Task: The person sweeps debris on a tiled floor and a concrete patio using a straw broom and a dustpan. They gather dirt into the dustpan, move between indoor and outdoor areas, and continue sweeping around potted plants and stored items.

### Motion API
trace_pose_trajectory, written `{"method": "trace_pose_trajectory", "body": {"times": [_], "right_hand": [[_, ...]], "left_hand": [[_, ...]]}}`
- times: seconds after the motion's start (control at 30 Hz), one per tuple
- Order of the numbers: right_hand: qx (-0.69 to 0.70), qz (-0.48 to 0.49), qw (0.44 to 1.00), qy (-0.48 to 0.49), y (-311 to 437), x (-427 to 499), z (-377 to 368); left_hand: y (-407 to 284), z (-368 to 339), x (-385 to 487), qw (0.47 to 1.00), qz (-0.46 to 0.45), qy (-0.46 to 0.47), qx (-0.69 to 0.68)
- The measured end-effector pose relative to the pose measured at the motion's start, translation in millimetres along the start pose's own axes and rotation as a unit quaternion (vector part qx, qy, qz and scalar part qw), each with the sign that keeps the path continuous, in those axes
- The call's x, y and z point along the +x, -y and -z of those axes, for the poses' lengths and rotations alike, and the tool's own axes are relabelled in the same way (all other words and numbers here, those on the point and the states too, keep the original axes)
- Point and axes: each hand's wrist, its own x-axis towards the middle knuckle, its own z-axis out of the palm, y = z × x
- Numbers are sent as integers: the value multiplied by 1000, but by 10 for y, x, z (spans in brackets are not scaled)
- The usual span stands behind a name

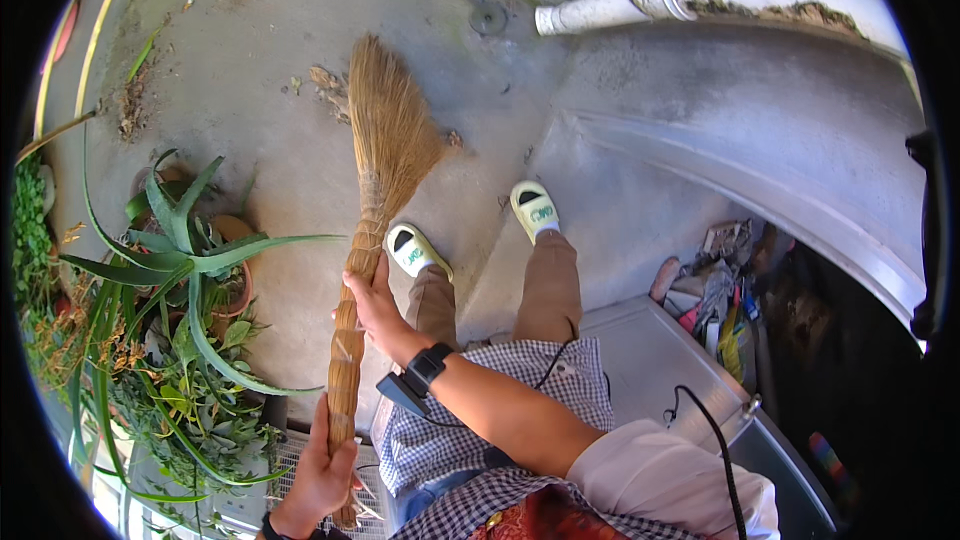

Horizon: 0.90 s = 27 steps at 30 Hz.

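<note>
A straw broom [397, 120] stretches ahead of me, its bristles fanned out on or just above the concrete floor. Partway up the bound handle, my right hand [382, 315] is wrapped around it, with a black device strapped at that wrist. Lower down, close to the handle's end, my left hand [319, 469] also grips the broom. Clumps of dry debris [330, 90] lie against the left edge of the bristles. A small brown scrap [454, 139] sits by their right edge.
Potted plants, including a spiky aloe [180, 247], crowd the left. A white drainpipe [622, 9] runs along the top right, near a round floor drain [489, 17]. A metal cabinet [645, 345] and piled rubbish [712, 292] stand at the right. A black cable [716, 435] hangs beside me.
</note>
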Motion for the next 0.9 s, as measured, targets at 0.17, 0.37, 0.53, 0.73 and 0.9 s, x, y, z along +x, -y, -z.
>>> {"method": "trace_pose_trajectory", "body": {"times": [0.17, 0.37, 0.53, 0.73, 0.9], "right_hand": [[26, -22, 995, -91, 11, -374, 432], [228, -94, 958, -146, 86, -107, 935], [234, -149, 961, -19, 178, 353, 361], [197, -83, 976, -52, 171, -488, 287], [181, -133, 961, -164, 65, -587, 931]], "left_hand": [[80, -68, -46, 996, 49, 77, -15], [-250, 9, 479, 929, 100, 172, -312], [-387, 38, 194, 948, 7, 62, -313], [-322, -85, -413, 959, 55, 87, -262], [-261, -210, 22, 957, 146, 129, -215]]}}
